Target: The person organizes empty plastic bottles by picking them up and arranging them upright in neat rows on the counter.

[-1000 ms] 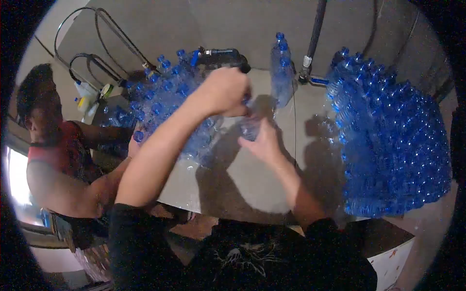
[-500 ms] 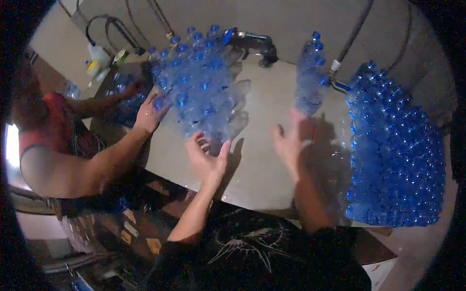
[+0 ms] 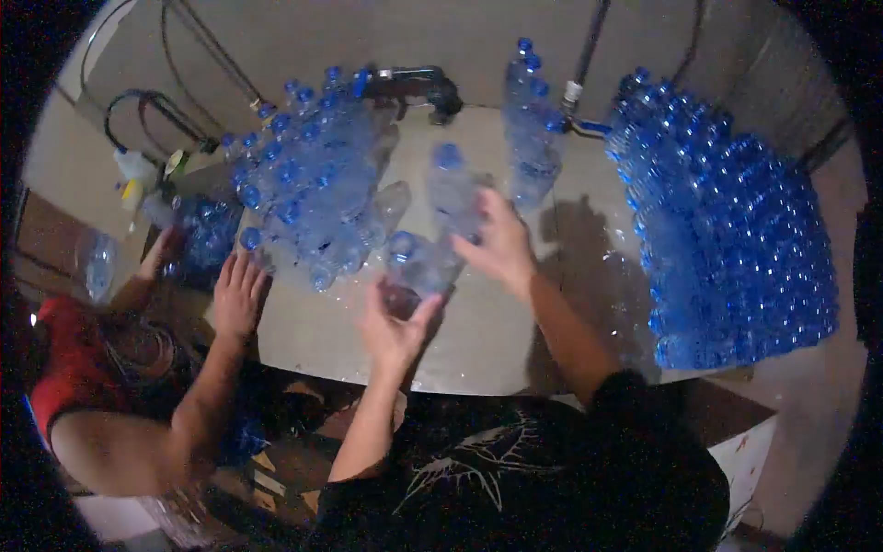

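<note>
At the middle of the light counter [image 3: 478,340], my left hand [image 3: 394,329] is closed round the lower part of a clear plastic bottle [image 3: 414,265] with a blue cap. My right hand [image 3: 501,241] grips another blue-capped bottle [image 3: 452,191], tilted and blurred, just beyond the first. Left of my hands stands a cluster of similar bottles [image 3: 313,184]. Past my right hand, a short row of bottles [image 3: 532,129] runs toward the wall.
A large block of blue-capped bottles [image 3: 736,239] fills the counter's right side. A co-worker's hand [image 3: 241,294] touches a bottle at the left, beside a dark container [image 3: 210,235] with bottles in it. A black faucet [image 3: 428,90] juts from the wall.
My right hand has come left from the short row and now holds a bottle. My left hand now has a bottle apart from the cluster. The view has shifted right.
</note>
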The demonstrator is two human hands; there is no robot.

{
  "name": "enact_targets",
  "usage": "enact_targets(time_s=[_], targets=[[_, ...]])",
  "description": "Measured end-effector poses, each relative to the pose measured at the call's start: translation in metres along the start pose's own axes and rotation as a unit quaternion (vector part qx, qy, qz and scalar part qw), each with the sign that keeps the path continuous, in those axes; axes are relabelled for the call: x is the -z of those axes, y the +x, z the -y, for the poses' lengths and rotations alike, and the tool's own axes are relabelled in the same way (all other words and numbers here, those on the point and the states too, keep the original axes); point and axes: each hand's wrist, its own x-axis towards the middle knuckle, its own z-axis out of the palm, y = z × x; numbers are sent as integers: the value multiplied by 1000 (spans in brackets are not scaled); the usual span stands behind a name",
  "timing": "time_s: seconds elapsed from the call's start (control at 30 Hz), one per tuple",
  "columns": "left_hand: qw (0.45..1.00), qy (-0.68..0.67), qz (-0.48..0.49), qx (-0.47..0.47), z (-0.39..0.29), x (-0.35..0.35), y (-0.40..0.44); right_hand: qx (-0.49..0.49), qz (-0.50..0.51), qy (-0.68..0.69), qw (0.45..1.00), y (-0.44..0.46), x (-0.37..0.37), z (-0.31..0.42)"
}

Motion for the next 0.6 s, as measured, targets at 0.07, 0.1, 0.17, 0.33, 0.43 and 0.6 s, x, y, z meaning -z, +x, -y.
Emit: enact_targets(time_s=[0.07, 0.1, 0.17, 0.33, 0.43, 0.6], targets=[[996, -19, 88, -7, -9, -26, -10, 0, -138, 2, 990, -39, 28, -25], [990, -23, 127, -49, -6, -42, -14, -29, -188, -7, 982, -50, 44, -24], [981, 26, 146, -125, -28, -55, -12, -151, -233, 157, 948, -55, 68, -7], [954, 21, 204, -220, -22, -64, -9, -258, -127, 299, 910, -17, 79, 13], [976, -40, 214, -28, -44, -73, -21, -215, -131, 303, 919, -44, 90, -6], [964, -63, 156, -206, -20, -106, 0, -79, -40, 29, 996, -120, 74, -34]])
